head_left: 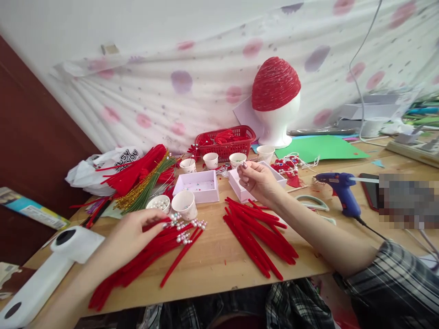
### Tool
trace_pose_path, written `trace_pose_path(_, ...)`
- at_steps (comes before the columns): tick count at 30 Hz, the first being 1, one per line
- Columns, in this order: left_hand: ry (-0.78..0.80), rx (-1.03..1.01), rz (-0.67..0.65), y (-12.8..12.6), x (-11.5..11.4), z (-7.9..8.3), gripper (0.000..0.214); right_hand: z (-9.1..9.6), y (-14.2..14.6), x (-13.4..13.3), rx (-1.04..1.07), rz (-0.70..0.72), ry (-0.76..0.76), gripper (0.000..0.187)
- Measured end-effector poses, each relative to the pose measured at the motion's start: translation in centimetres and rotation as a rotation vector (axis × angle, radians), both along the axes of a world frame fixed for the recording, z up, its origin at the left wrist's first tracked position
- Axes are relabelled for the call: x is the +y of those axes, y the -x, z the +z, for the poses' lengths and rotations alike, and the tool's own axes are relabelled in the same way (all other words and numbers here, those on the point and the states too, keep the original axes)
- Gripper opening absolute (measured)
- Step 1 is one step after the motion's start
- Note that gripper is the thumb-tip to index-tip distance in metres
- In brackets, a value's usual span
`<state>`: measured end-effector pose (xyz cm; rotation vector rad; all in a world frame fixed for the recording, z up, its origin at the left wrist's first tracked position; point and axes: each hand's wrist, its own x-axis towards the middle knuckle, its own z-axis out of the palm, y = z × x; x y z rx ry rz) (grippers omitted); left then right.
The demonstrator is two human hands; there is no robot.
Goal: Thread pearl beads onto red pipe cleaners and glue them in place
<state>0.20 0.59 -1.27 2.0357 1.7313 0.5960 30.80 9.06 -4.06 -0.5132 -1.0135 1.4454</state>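
My left hand [146, 228] is closed over the pile of pearl-tipped red pipe cleaners [137, 265] at the left. Between its thumb and fingers is a red pipe cleaner with small pearls at its end. My right hand [257, 180] is raised over a lilac box [240, 194], fingertips pinched together; anything in them is too small to make out. Below the right forearm lies a loose bundle of plain red pipe cleaners [257, 233]. Near my left hand stand a paper cup of pearls [158, 204] and another paper cup [184, 205] with small beads.
Behind are another lilac box [197, 187], several paper cups, a red basket [224, 148] and a white head stand [277, 123] in red wrapping. A blue glue gun [343, 192] with its cord lies right. A white handheld device [51, 274] occupies the left front.
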Motion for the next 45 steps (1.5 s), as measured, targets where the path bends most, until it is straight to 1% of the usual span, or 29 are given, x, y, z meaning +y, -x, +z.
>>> trace_pose_path(2, -0.08, 0.146, -0.034, 0.1, 0.2, -1.9, 0.023, -0.2, 0.1, 0.0, -0.029, 0.0, 0.009, 0.038)
trace_pose_path(4, -0.139, 0.239, -0.07, -0.2, 0.4, -3.4, 0.026, -0.4, 0.1, 0.0, -0.069, -0.002, 0.01, 0.037)
trace_pose_path(6, -0.186, 0.313, -0.093, -0.6, 0.4, -4.5, 0.029, -0.6, 0.1, 0.1, -0.116, -0.007, 0.007, 0.038)
trace_pose_path(8, -0.254, 0.387, -0.088, -0.9, 0.1, -5.1, 0.034, -0.7, 0.1, 0.1, -0.17, -0.018, 0.002, 0.039)
trace_pose_path(11, -0.395, 0.453, -0.058, -2.0, -1.2, -5.2, 0.037, -0.8, 0.1, -0.1, -0.258, -0.04, -0.017, 0.037)
trace_pose_path(13, -0.44, 0.452, -0.086, -3.5, -2.3, -4.7, 0.036, -0.7, 0.2, -0.2, -0.293, -0.077, -0.046, 0.044)
trace_pose_path(15, -0.416, 0.424, -0.196, -5.7, -3.0, -4.1, 0.033, -0.5, 0.2, -0.4, -0.302, -0.126, -0.091, 0.052)
trace_pose_path(16, -0.39, 0.418, -0.277, -7.0, -3.0, -3.8, 0.032, -0.4, 0.1, -0.4, -0.299, -0.146, -0.116, 0.05)
trace_pose_path(18, -0.355, 0.458, -0.39, -9.5, -2.5, -3.6, 0.038, -0.2, 0.1, -0.4, -0.294, -0.163, -0.168, 0.038)
trace_pose_path(19, -0.337, 0.5, -0.477, -10.7, -2.0, -3.6, 0.043, -0.2, 0.0, -0.3, -0.304, -0.164, -0.189, 0.04)
trace_pose_path(21, -0.392, 0.582, -0.647, -12.6, -0.7, -4.0, 0.039, -0.3, 0.0, -0.1, -0.341, -0.161, -0.209, 0.046)
trace_pose_path(22, -0.418, 0.622, -0.705, -13.3, -0.1, -4.3, 0.035, -0.4, 0.0, 0.0, -0.361, -0.162, -0.208, 0.047)
trace_pose_path(24, -0.476, 0.693, -0.752, -14.1, 0.9, -4.9, 0.027, -0.8, 0.1, 0.1, -0.388, -0.169, -0.189, 0.052)
trace_pose_path(27, -0.522, 0.729, -0.731, -13.9, 1.5, -5.1, 0.021, -1.2, 0.4, -0.2, -0.435, -0.159, -0.159, 0.063)
trace_pose_path(30, -0.494, 0.632, -0.679, -12.8, 1.7, -4.0, 0.021, -1.1, 0.4, -0.8, -0.532, -0.125, -0.158, 0.073)
trace_pose_path(31, -0.467, 0.588, -0.65, -12.3, 1.9, -3.5, 0.021, -1.0, 0.3, -1.0, -0.571, -0.103, -0.17, 0.074)
trace_pose_path(33, -0.409, 0.5, -0.58, -11.6, 2.2, -2.5, 0.02, -0.7, 0.0, -1.2, -0.671, -0.032, -0.216, 0.071)
trace_pose_path(35, -0.357, 0.41, -0.501, -11.1, 2.7, -1.4, 0.018, -0.4, -0.3, -1.1, -0.779, 0.087, -0.285, 0.062)
trace_pose_path(36, -0.33, 0.367, -0.461, -10.9, 2.9, -0.8, 0.017, -0.3, -0.6, -1.0, -0.816, 0.172, -0.305, 0.059)
trace_pose_path(38, -0.278, 0.303, -0.381, -10.6, 3.4, 0.3, 0.017, -0.1, -0.9, -0.8, -0.831, 0.347, -0.308, 0.056)
trace_pose_path(40, -0.245, 0.264, -0.316, -9.9, 3.7, 1.5, 0.019, 0.0, -1.3, -0.6, -0.813, 0.458, -0.297, 0.053)
trace_pose_path(41, -0.233, 0.248, -0.298, -9.4, 3.9, 2.1, 0.02, 0.0, -1.4, -0.6, -0.809, 0.476, -0.302, 0.051)
trace_pose_path(43, -0.221, 0.203, -0.272, -8.0, 4.1, 3.6, 0.018, 0.1, -1.6, -0.6, -0.809, 0.46, -0.331, 0.046)
trace_pose_path(44, -0.245, 0.156, -0.24, -7.2, 4.3, 4.4, 0.017, 0.2, -1.6, -0.6, -0.803, 0.444, -0.341, 0.045)
trace_pose_path(45, -0.306, 0.073, -0.182, -6.5, 4.4, 5.1, 0.015, 0.2, -1.6, -0.7, -0.788, 0.42, -0.35, 0.044)
